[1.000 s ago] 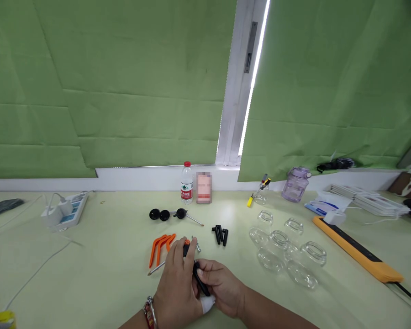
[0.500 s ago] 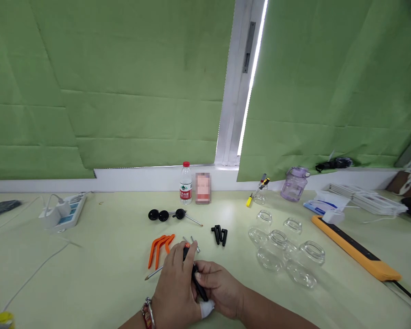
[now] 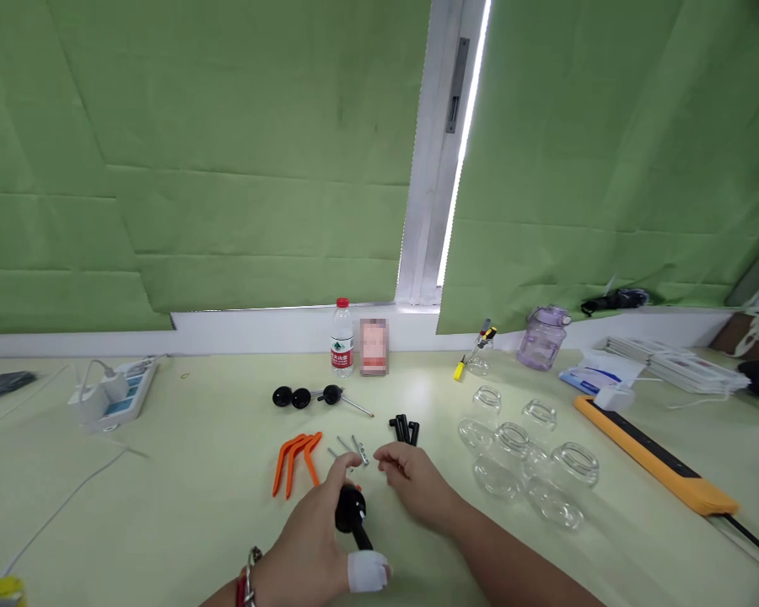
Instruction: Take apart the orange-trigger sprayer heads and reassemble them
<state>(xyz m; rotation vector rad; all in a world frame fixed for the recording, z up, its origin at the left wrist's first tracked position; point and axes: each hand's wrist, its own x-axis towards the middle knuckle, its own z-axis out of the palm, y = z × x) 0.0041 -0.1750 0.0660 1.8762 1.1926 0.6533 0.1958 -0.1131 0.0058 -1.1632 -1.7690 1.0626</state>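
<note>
My left hand [image 3: 313,539], with a white wrap on the thumb, is closed on a black round-headed part with a short handle [image 3: 352,512]. A bit of orange shows at its top; the rest is hidden by the fingers. My right hand [image 3: 417,485] is apart from it, fingers curled together; what lies in them, if anything, is hidden. Just left of its fingertips lie several small metal pins [image 3: 359,447]. Several black L-shaped pieces [image 3: 405,428] lie behind the right hand. Orange bent pieces [image 3: 295,459] are beyond the left hand.
Black round pieces [image 3: 300,397] and a thin-shafted tool lie farther back. A water bottle [image 3: 341,341] stands by the wall. Clear plastic containers [image 3: 512,459] and an orange power strip [image 3: 658,464] occupy the right; a white power strip [image 3: 132,392] sits left.
My right hand has left the black part and moved up and right, to the metal pins. My left hand has shifted slightly down and left, still holding the part, whose round head now shows.
</note>
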